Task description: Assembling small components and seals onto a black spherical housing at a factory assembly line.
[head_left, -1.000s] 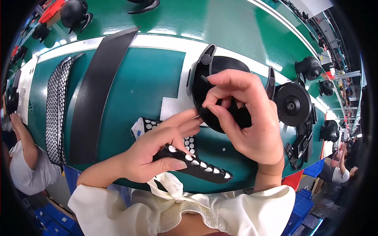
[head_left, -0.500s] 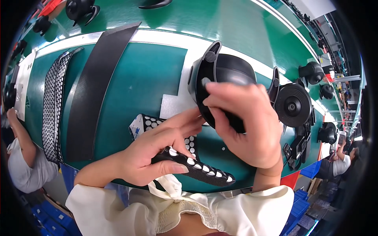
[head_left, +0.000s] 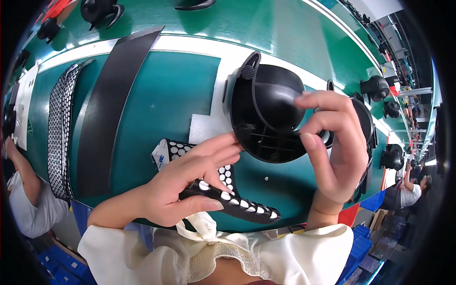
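A black rounded plastic housing (head_left: 280, 90) stands in front of me, with a curved arm (head_left: 247, 72) that carries a ribbed round pad. My left hand (head_left: 183, 183) grips a black ribbed strip (head_left: 249, 211) studded with white round dots between thumb and fingers. Its stretched outer fingertips reach the housing's lower left edge. Just right of the housing hovers my right hand (head_left: 337, 142), loosely curled, fingertips apart, nothing visible between them. Beneath my left hand lies a sheet of white dots on black backing (head_left: 178, 148). One small white bit (head_left: 266, 179) lies on the green mat.
On the left are a long black flat strip (head_left: 107, 109) and a dotted strip bundle (head_left: 59, 137). More black parts (head_left: 363, 118) lie beyond my right hand. Black housings (head_left: 375, 89) stand on the far green surface. A co-worker's arm (head_left: 23, 166) shows at far left.
My right hand has moved off the front of the housing to the right, and its fingertips have come apart. The housing has turned a little. My left hand keeps its grip on the strip.
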Available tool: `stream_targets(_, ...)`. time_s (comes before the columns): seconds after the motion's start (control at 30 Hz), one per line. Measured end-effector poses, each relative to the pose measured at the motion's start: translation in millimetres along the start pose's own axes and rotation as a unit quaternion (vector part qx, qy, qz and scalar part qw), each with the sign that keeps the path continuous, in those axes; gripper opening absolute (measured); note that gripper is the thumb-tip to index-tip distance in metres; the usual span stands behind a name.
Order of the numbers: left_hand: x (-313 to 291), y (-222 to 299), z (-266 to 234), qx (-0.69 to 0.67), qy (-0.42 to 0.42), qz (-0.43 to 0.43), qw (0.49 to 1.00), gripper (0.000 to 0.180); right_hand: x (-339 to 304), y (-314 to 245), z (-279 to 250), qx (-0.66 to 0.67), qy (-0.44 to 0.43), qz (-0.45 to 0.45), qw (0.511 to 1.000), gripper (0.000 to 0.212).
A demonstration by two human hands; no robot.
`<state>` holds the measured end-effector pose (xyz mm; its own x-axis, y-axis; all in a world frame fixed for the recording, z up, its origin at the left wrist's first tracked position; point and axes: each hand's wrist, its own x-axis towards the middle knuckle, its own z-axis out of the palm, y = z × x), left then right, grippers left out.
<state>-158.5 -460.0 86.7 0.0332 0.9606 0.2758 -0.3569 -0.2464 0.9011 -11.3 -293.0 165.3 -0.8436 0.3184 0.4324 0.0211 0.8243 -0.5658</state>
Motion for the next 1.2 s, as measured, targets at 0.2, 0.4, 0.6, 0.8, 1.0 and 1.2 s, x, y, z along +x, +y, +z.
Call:
stream_targets(0.2,6.0,-0.6,0.5,0.001,-0.009,-0.004,1.0,0.018,-3.3,6.0,-8.3,-0.059,-0.064,0.027,0.996,0.012)
stream_targets(0.4,10.4,-2.1,3.2,-0.007,0.009,-0.002,1.0,0.016,-2.3,7.3,-7.6,-0.075,-0.071,0.036,0.994,0.011)
stream_targets(0.6,12.0,-0.7,5.7,-0.026,0.027,-0.013,0.999,0.014,-6.2,7.9,-4.8,-0.122,-0.049,-0.007,0.991,0.013)
stream_targets(0.8,11.9,3.1,5.4,-0.023,0.043,-0.022,0.999,0.015,-11.2,-4.8,-7.2,-0.325,-0.105,-0.154,0.927,0.032)
stream_targets(1.0,10.3,2.2,11.7,0.125,0.125,-0.029,0.984,0.017,-3.2,-9.7,-16.8,-0.277,-0.129,-0.101,0.947,0.032)
stream_targets(1.2,7.4,12.6,17.0,0.294,0.134,-0.025,0.946,0.019,1.4,-24.2,14.8,-0.028,-0.113,-0.084,0.99,0.029)
